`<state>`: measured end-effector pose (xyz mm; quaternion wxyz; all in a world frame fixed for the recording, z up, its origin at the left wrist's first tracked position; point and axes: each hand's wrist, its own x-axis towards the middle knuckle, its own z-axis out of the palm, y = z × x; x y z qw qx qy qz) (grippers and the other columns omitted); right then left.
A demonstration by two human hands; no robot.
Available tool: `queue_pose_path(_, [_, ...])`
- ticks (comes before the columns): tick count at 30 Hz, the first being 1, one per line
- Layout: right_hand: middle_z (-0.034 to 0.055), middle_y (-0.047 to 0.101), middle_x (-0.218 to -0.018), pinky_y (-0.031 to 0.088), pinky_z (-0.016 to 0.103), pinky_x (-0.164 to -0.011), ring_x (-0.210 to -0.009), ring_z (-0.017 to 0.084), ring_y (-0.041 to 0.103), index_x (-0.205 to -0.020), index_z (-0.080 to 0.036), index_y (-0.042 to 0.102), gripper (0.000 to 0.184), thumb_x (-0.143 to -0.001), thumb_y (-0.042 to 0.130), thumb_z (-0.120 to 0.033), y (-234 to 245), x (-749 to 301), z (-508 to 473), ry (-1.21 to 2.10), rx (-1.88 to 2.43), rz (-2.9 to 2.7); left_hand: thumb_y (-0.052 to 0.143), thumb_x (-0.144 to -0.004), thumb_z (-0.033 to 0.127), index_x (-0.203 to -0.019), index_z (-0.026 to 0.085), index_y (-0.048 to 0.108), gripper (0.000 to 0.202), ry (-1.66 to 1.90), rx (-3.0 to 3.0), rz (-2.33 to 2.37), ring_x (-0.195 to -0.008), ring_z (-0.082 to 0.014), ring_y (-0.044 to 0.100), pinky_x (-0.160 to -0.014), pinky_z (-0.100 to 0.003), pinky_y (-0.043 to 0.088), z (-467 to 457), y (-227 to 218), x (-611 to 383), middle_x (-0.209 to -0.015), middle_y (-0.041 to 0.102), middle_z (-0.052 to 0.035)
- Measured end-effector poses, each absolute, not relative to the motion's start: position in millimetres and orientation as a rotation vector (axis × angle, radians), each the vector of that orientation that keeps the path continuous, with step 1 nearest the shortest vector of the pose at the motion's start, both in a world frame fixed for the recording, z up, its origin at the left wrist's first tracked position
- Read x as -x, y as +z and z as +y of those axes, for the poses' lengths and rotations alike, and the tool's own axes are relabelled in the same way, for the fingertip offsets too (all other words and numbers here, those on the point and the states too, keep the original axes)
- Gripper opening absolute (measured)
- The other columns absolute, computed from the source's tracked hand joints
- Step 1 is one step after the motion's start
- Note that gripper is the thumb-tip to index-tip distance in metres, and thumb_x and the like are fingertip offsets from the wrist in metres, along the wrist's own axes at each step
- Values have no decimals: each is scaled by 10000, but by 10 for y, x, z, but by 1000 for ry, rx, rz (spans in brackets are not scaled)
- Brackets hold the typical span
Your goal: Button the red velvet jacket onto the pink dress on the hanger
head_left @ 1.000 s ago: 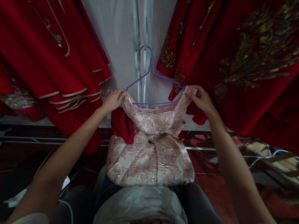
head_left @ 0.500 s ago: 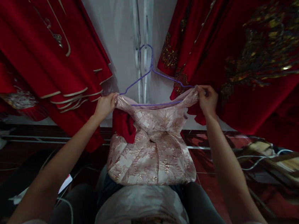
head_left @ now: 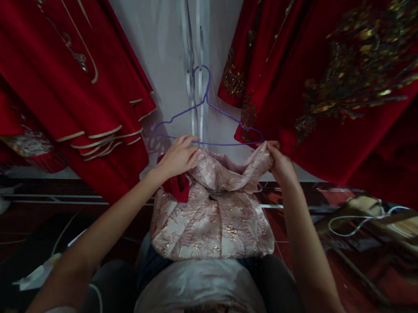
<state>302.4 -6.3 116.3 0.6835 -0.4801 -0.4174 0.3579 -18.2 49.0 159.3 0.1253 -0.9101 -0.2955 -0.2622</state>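
Observation:
A pink-and-gold brocade dress [head_left: 211, 226] lies over my lap, its upper part raised and folded at the neckline. My left hand [head_left: 181, 155] is closed at the dress's upper left edge; its fingertips overlap the lower bar of a purple hanger [head_left: 189, 110]. Whether they touch that bar I cannot tell. On the other side, my right hand [head_left: 283, 164] pinches the upper right corner of the dress. Above the neckline the hanger is bare, its hook near white vertical strips. A piece of red cloth [head_left: 178, 187] shows at the dress's left side, below my left wrist.
Red garments with pale trim [head_left: 95, 103] hang at left. At right hang more red garments bearing gold sequin embroidery [head_left: 349, 67]. A pale panel [head_left: 159, 42] stands between them. A wooden frame with white cables [head_left: 365, 219] is low at right.
The dress's shoulders have come off the hanger and dropped below it. My left hand has moved right and slightly down; my right hand has lowered a little, still pinching the dress.

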Motion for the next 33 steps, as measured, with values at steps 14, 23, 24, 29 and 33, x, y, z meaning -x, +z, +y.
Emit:
queue_pose_path(14, [72,707,-941,553,394,-750,-867,229,690,-881,-234,541,304,-782,528,-521,944,-3289,150,398,1067,-690,488,-877,322,-836,213,710,251,-790,2663,-884,-1144,-273,441,-1033,-531,301,516,1054,-178,-1233,531,-98])
queue_pose_path(23, [59,696,-868,546,366,-701,-790,218,692,-951,-236,467,366,-758,557,-534,1066,-3165,108,424,1007,-775,449,-890,312,-892,199,712,286,-731,2625,-907,-1125,-283,455,-1022,-536,320,386,1162,-76,-1233,547,-112])
queue_pose_path(24, [61,697,-869,545,367,-707,-792,216,691,-951,-235,463,364,-764,552,-534,1070,-3181,96,430,1004,-791,447,-890,312,-892,194,712,290,-733,2622,-914,-1122,-284,457,-1022,-536,321,381,1162,-83,-1233,548,-114])
queue_pose_path(29, [88,702,-890,536,375,-684,-811,228,689,-986,-224,463,429,-787,499,-602,1041,-3254,73,391,1061,-880,454,-887,309,-889,197,711,281,-709,2601,-906,-1116,-284,463,-1018,-538,319,365,1155,-71,-1243,548,-109])
queue_pose_path(33, [85,692,-877,527,364,-662,-793,227,682,-987,-218,474,441,-788,489,-612,1039,-3254,114,355,1088,-887,452,-892,311,-884,199,705,277,-684,2610,-869,-1137,-285,462,-1005,-526,319,379,1168,-53,-1259,542,-109])
